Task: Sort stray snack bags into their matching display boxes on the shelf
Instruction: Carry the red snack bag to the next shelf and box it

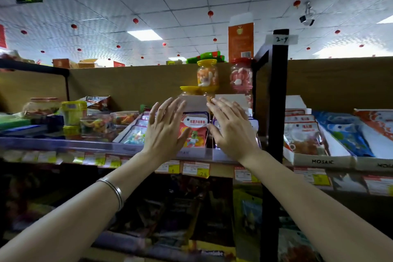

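Both my hands are raised flat in front of the upper shelf, fingers spread, holding nothing. My left hand [164, 128] covers the left part of a display box whose front bag is an orange-red snack bag [194, 132] with a white label and a cartoon figure. My right hand [230, 126] is in front of the neighbouring box on the right, hiding most of its bags. Left of my left hand a white box holds bags of coloured candy [136, 134]. Beyond the black post, white display boxes [319, 160] hold more snack bags.
Candy jars with yellow lids [207, 75] and a red-lidded jar [241, 76] stand behind the boxes. A black shelf post [278, 100] rises right of my right hand. Plastic tubs and jars [73, 112] crowd the shelf's left. Price tags [195, 169] line the shelf edge; a darker shelf lies below.
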